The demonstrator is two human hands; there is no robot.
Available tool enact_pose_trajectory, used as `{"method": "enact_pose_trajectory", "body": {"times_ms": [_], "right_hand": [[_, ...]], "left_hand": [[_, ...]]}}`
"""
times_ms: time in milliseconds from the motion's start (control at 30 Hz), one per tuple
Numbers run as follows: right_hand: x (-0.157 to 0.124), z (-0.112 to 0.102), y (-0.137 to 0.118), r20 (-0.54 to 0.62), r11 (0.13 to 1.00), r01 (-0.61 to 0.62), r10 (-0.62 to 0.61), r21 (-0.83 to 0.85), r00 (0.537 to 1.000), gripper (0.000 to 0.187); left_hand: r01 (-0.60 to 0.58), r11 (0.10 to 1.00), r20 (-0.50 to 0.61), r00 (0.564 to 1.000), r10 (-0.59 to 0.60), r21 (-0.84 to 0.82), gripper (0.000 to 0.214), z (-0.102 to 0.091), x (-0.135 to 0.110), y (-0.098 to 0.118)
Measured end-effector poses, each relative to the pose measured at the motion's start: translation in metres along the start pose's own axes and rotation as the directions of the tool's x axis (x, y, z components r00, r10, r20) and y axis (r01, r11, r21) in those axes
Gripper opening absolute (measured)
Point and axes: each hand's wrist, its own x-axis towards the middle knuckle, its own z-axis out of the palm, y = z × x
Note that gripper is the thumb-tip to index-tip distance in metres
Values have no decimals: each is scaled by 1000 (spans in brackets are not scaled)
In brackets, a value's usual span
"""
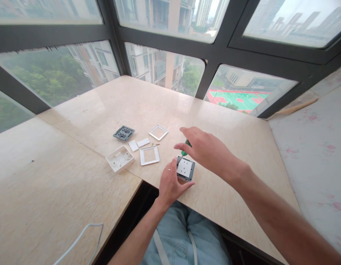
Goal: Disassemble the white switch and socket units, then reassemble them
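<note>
- White box (120, 158): I take this as the landmark. It sits open side up on the table (231, 209).
- Grey insert (124, 133): lies just beyond the box. Both appear clear of the work.
- Small white plates (143, 142), near frame (150, 162), far frame (154, 135): I log these loose to the right of the box, the far frame furthest beyond it.
- Small screws (157, 144): loose beside the near frame, right of the box. In my judgement a brush from the left hand could roll them away.
- Left hand (169, 186): right of the box, thumb and fingers spread around the socket (185, 168), bracing it. A slipping driver could jab these fingers, which lie close to its lower end.
- Socket: well to the right of the box, near the table's front edge. The white slotted face points upward, its sides set slightly askew to that edge. It looks nearly square; I find no clear long axis. A loose brace could let it skid towards the edge.
- Screwdriver (184, 153): long axis slanted, handle up, shaft down to the socket's far-left border. I judge that the slant could make the tip skid and scratch the face. I cannot confirm what the tip engages.
- Right hand (205, 145): furthest right of the box, holding the screwdriver handle from above.
</note>
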Motion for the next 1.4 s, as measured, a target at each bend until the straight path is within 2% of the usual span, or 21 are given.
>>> {"method": "enact_pose_trajectory", "body": {"times_ms": [67, 100, 167, 267, 333, 400, 467, 533, 567, 600, 667, 700, 733, 800, 900, 1033, 1100, 1167, 1233, 1300, 1400], "right_hand": [[2, 1, -1, -21, 993, -90, 89, -76, 996, 37], [2, 1, 0, -24, 993, -89, 88, -78, 996, 34], [0, -1, 5, -3, 999, 33, -33, 4, 999, 23], [-6, -5, 11, 20, 943, 273, -282, 189, 959, 42], [-8, -6, 11, 4, 929, 293, -302, 224, 953, 42], [-8, -4, 7, -10, 969, 187, -188, 163, 982, 36], [-5, -1, 2, -14, 1000, -4, 4, 14, 1000, 37], [-3, 1, 1, -35, 974, -180, 177, -135, 984, 46], [-3, 1, 3, -45, 961, -220, 216, -167, 975, 46], [-3, 0, 5, -44, 965, -210, 206, -157, 978, 41], [-5, -2, 11, -5, 999, -45, 45, -29, 999, 21], [-7, -4, 14, 14, 995, 71, -72, 69, 997, 23], [-9, -5, 16, 21, 970, 176, -182, 168, 983, 34], [-12, -6, 18, 7, 905, 289, -306, 312, 952, 47], [-14, -1, 18, -92, 871, 294, -281, 394, 955, 46], [-20, 6, 26, -268, 827, 228, -98, 514, 958, 42], [-27, 10, 38, -315, 754, 179, 40, 633, 948, 40], [-38, 16, 53, -320, 618, 131, 205, 775, 925, 43], [-51, 28, 70, -283, 430, 100, 385, 897, 878, 46], [-64, 47, 86, -201, 210, 97, 557, 973, 806, 45], [-80, 83, 107, -39, -66, 111, 668, 992, 743, 43]], "left_hand": [[-1, 1000, 2, 1000, 1, 7, 118, 0, 0, 0], [-3, 1000, 1, 1000, 3, 8, 118, 0, 0, 0], [-7, 1000, 0, 1000, 7, 7, 117, -1, 0, 1], [-15, 1000, -3, 1000, 15, 12, 117, -1, 0, 1], [-15, 1000, -4, 1000, 15, 17, 117, 0, 0, 1], [-9, 1000, 0, 1000, 9, 16, 117, 0, 0, 0], [-4, 1000, 4, 1000, 4, 8, 118, 0, 0, 0], [-1, 1000, 11, 1000, 1, -9, 118, -1, 0, 0], [-1, 1000, 13, 1000, 1, -16, 118, -1, 0, 0], [-2, 1000, 13, 1000, 3, -21, 117, -1, 0, 0], [-8, 1000, 10, 1000, 8, -17, 117, -1, 0, 0], [-11, 1000, 6, 1000, 12, -10, 117, 0, 0, 0], [-15, 1000, 1, 1000, 15, -2, 117, 0, -1, 0], [-15, 1000, -4, 1000, 15, 12, 117, 1, -1, 0], [-17, 1000, -5, 1000, 17, 22, 116, 2, -1, -1], [-25, 1000, 11, 1000, 25, 12, 114, -1, 0, 0], [-15, 1000, 20, 1000, 15, 3, 115, -3, 0, 0], [-2, 1000, 29, 1000, 2, -8, 117, -3, 0, 0], [14, 1000, 27, 1000, -14, -5, 115, -3, 0, 0], [35, 999, 3, 999, -35, 20, 110, -1, 0, 0], [41, 997, -38, 999, -38, 71, 99, 2, -1, 1]]}}
